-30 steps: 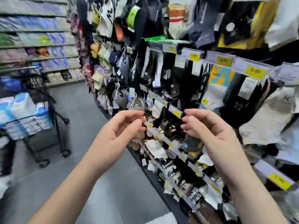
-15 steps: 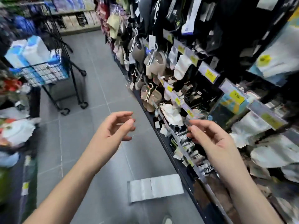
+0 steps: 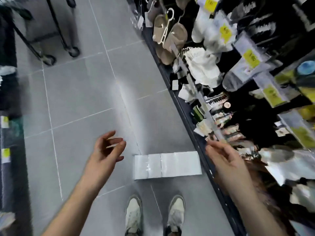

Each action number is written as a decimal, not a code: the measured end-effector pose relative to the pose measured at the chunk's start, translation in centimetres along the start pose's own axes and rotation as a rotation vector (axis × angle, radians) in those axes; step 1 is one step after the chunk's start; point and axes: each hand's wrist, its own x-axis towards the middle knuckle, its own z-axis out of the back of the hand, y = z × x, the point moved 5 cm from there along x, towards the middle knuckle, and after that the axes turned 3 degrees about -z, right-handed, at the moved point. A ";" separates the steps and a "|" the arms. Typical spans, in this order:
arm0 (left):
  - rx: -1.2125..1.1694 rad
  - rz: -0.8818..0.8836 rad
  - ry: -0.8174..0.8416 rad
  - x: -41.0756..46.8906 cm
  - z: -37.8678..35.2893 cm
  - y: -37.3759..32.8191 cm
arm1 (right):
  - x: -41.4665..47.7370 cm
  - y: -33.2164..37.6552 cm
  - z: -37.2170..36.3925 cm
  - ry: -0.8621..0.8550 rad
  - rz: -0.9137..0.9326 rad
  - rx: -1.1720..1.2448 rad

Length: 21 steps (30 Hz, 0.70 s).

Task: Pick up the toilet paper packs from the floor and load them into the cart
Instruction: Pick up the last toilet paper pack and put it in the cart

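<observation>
A dark rack (image 3: 185, 113) of hanging slippers (image 3: 170, 36) and yellow price tags runs along my right, its base just beside the toilet paper pack (image 3: 167, 165), which lies flat on the tiled floor (image 3: 76, 99) ahead of my shoes (image 3: 133, 213). The cart (image 3: 56, 19) stands well apart, upper left. My left hand (image 3: 105, 154) and right hand (image 3: 225, 159) hover empty, fingers loosely spread, touching nothing.

The toilet paper pack (image 3: 167, 165) lies flat on the floor (image 3: 76, 99), at 12 o'clock from the two shoes (image 3: 133, 217). The left hand (image 3: 105, 154) hangs at the pack's 9 o'clock, and the right hand (image 3: 225, 160) at its 3 o'clock, over the base of the display rack (image 3: 172, 92). The pack's right end is just beside that base. What appear to be the wheeled legs of the cart (image 3: 50, 59) stand at 10 o'clock, well apart from the pack.
</observation>
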 end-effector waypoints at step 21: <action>0.326 0.262 0.046 16.0 -5.8 41.4 | 20.7 -42.0 -0.3 -0.215 -0.303 -0.358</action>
